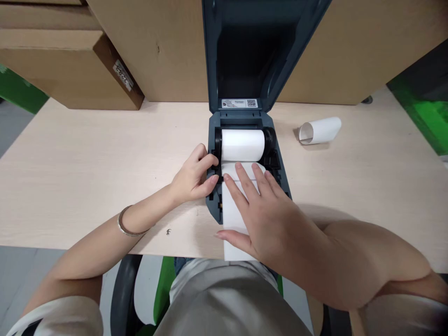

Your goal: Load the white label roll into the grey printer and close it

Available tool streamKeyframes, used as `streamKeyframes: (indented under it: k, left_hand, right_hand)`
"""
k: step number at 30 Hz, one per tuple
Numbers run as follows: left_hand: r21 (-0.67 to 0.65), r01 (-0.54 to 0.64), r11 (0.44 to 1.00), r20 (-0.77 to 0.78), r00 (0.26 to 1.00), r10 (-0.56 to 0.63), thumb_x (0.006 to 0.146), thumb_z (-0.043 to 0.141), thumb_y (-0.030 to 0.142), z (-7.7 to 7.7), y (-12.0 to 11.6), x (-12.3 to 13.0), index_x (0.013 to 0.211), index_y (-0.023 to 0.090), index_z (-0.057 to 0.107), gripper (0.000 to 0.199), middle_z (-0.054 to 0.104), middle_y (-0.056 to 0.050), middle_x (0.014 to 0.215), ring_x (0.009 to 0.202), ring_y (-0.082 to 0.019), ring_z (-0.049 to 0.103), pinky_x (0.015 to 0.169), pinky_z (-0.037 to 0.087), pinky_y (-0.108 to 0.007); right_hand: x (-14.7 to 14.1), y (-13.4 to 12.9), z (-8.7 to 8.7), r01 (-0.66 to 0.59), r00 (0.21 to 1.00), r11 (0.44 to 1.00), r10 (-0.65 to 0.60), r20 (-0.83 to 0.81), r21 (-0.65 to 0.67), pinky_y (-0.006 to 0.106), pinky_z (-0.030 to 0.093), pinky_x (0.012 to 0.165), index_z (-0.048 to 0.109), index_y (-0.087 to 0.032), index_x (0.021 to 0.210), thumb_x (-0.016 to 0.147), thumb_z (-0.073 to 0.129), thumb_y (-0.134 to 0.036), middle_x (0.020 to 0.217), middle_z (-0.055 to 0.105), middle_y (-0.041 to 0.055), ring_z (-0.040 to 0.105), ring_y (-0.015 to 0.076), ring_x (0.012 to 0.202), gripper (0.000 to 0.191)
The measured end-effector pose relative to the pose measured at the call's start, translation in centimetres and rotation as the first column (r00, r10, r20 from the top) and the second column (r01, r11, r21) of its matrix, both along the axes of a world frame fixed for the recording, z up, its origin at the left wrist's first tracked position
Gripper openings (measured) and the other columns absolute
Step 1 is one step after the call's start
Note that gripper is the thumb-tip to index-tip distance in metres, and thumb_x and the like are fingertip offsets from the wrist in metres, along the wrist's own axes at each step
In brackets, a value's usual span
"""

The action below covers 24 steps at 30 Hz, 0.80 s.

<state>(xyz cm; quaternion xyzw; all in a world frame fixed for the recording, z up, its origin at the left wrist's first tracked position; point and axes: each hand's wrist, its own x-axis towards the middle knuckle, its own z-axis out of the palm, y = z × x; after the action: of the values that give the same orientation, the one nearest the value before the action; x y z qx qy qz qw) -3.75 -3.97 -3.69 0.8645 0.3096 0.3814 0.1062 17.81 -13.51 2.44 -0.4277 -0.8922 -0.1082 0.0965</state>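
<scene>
A dark grey-blue label printer (214, 210) stands on the table with its lid (213, 56) raised. Inside it sits a white paper roll (243, 145), and a strip of label paper (233, 210) runs from it toward me, past the table's front edge. My right hand (266, 214) lies flat on this strip, fingers spread, pressing it down over the front of the printer. At the printer's left edge, my left hand (198, 175) grips with bent fingers, its thumb and forefinger tips near the black parts beside the roll.
A loose curled piece of white paper (321, 130) lies on the table (87, 186) right of the printer. Behind the lid stands a large cardboard box (168, 56), with a labelled cardboard box (63, 70) at the back left. A chair armrest (122, 298) shows below the front edge.
</scene>
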Motion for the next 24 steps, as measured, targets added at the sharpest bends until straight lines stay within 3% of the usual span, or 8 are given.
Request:
streamKeyframes:
  k: [8,16,24]
  left_hand:
    - [0.015,0.003,1.0,-0.006,1.0,-0.002,0.105,0.032,0.06,0.11,-0.01,0.05,0.1,0.02,0.058,0.048,0.042,-0.002,0.084,0.076,-0.021,0.046,0.066,0.044,-0.038]
    - [0.037,0.01,0.999,0.006,1.0,-0.01,0.106,0.032,0.06,0.08,0.07,0.1,0.098,0.02,0.057,0.048,0.04,-0.001,0.084,0.076,-0.02,0.045,0.066,0.042,-0.037]
    - [0.064,0.018,0.998,0.036,0.999,-0.02,0.107,0.031,0.058,0.01,0.19,0.22,0.097,0.02,0.058,0.048,0.039,-0.001,0.082,0.075,-0.02,0.045,0.064,0.041,-0.036]
  right_hand:
    - [0.64,-0.16,0.24,0.01,1.0,1.0,-0.01,0.018,-0.011,0.058,0.055,0.107,0.063,-0.004,0.145,0.094,0.056,-0.067,0.149,0.053,0.0279,0.059,0.048,0.132,0.081]
    - [0.19,-0.58,0.19,-0.026,1.0,0.999,0.026,0.0,-0.031,0.063,0.054,0.104,0.06,0.0,0.147,0.088,0.056,-0.079,0.149,0.048,0.0355,0.055,0.0559,0.132,0.099]
    - [0.02,-0.66,0.27,-0.006,1.0,1.0,0.006,-0.024,-0.031,0.061,0.054,0.105,0.063,0.0,0.144,0.09,0.057,-0.076,0.149,0.049,0.0345,0.055,0.0547,0.133,0.094]
